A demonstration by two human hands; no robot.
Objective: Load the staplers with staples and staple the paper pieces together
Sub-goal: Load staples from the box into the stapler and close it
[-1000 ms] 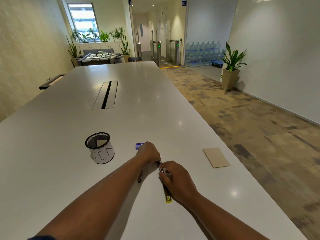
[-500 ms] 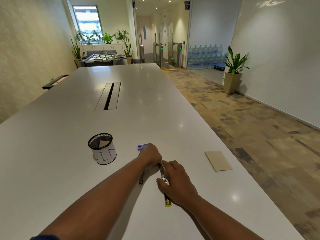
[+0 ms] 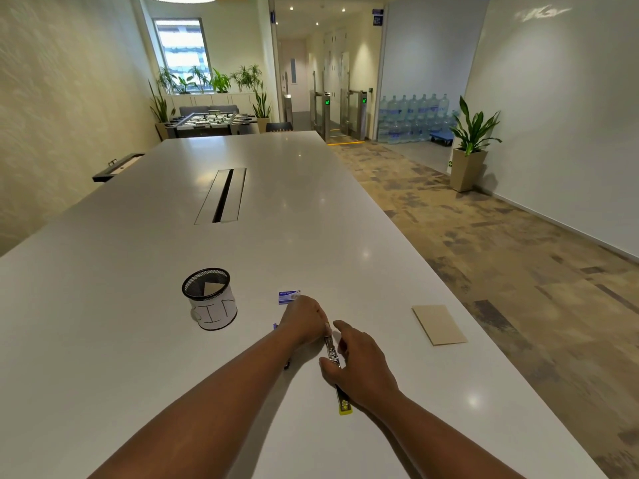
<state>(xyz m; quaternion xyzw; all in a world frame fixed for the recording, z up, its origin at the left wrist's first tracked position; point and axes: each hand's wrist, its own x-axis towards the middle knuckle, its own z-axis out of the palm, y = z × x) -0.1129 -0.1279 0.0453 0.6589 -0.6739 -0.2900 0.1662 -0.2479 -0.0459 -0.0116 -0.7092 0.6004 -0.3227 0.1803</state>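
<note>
On the white table [image 3: 138, 340], left hand [image 3: 304, 323] and right hand [image 3: 363, 368] both gripping the opened stapler [image 3: 332, 350]

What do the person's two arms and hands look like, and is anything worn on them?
Both forearms are bare up to the frame's lower edge; no sleeve shows. The left hand and the right hand wear no gloves, and no ring, watch or bracelet is visible on either.

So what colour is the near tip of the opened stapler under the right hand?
Yellow, on the opened metal stapler; clearest in the head view.
</note>
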